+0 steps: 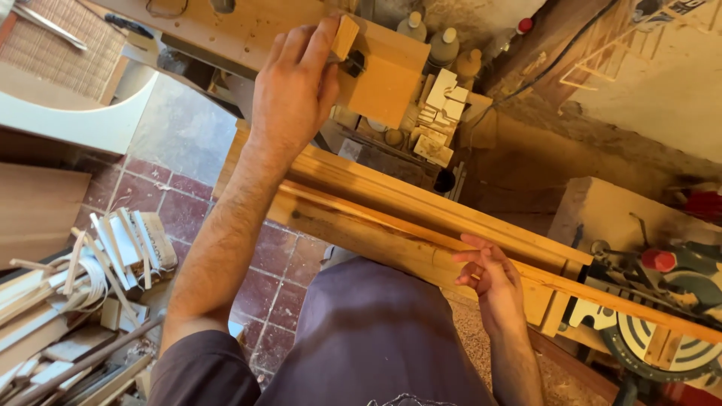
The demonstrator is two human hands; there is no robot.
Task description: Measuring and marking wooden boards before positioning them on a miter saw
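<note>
A long pale wooden board (421, 218) runs diagonally from upper left to lower right, across the person's lap area and onto a miter saw (662, 316) at the lower right. The right hand (492, 282) rests against the board's near edge, fingers loosely curled and half open, touching the wood rather than clasping it. The left hand (297, 86) reaches up and away, thumb and fingers pinched closed on a small tan wooden block (346, 36), which sits at the top corner of a larger orange-brown wooden box (387, 79).

Just beyond the box, a cluttered shelf holds a heap of small pale wood offcuts (440, 113) and three cream-coloured plastic bottles (440, 41) with rounded caps; any labels are too small to make out.

Below, the floor (278, 278) is dark red tile with pale grout. At lower left lies a pile of scrap sticks and strips (83, 293). A rough plaster wall (647, 98) fills the upper right.
</note>
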